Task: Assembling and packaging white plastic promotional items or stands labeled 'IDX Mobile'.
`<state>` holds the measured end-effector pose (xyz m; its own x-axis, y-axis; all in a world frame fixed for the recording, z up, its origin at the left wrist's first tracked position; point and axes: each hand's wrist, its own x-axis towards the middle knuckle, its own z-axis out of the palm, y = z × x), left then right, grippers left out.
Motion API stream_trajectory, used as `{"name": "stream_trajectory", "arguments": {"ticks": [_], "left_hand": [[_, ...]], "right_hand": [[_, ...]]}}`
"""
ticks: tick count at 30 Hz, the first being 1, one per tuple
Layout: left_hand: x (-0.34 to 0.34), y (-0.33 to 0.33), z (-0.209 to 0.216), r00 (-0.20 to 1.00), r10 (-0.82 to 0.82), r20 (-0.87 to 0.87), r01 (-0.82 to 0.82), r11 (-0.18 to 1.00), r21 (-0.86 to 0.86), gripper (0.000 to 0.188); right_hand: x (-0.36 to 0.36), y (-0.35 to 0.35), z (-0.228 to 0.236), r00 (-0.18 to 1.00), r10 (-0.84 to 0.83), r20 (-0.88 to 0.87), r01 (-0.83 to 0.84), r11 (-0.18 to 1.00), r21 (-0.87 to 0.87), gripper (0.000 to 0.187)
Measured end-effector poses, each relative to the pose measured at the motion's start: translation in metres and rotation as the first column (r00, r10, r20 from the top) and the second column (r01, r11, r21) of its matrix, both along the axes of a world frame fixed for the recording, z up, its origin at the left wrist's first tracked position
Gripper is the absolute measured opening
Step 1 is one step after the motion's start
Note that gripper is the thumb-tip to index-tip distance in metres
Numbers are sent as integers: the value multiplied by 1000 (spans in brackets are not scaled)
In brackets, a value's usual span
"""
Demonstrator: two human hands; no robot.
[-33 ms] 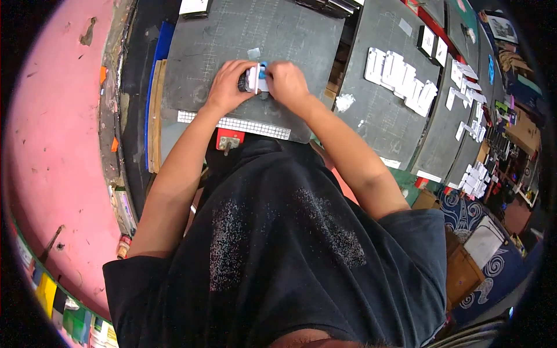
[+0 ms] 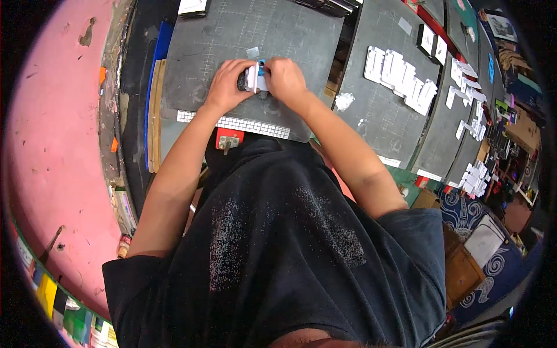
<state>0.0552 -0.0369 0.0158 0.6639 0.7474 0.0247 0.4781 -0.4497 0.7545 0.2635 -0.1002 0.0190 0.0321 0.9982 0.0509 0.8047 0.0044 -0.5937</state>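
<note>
White box-like thing [image 2: 253,79], on or just above the dark bench [image 2: 203,64], out in front of the black shirt [image 2: 284,232]. Pinched in the left hand [image 2: 225,88], thumb on the near side and fingers on the far side, maybe to stop any tipping. Blue bit [image 2: 260,69] at its right, beside the curled right hand [image 2: 284,80]; cannot tell if pinched there, with fingertips hidden. White pieces [image 2: 401,79] off to the right, overlapping in a row, maybe to save room.

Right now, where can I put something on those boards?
On the near board, beyond the pale square, right of the white box; on the next board, between white cards and the edge strip. Crowded: around the hands, among those cards.
</note>
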Motion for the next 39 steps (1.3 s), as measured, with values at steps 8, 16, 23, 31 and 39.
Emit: {"name": "stream_trajectory", "arguments": {"ticks": [8, 16, 23, 31, 39], "left_hand": [[2, -1, 1, 999, 14, 47, -17, 998, 56, 74], [1, -4, 1, 998, 21, 65, -25, 997, 70, 73], [1, -4, 3, 998, 36, 56, -39, 998, 52, 72], [1, -7, 2, 998, 38, 54, -40, 999, 26, 72], [1, -4, -1, 998, 30, 63, -33, 998, 52, 74]], "right_hand": [[3, 0, 2, 996, 61, -60, -61, 998, 3, 10], [-2, 1, -2, 996, 71, -51, -75, 992, -97, 10], [4, -7, 4, 999, 33, -33, -34, 999, -14, 10], [13, -13, 6, 998, 2, -71, -3, 1000, -18, 9], [7, -9, 5, 998, -29, -50, 27, 999, -45, 9]]}}
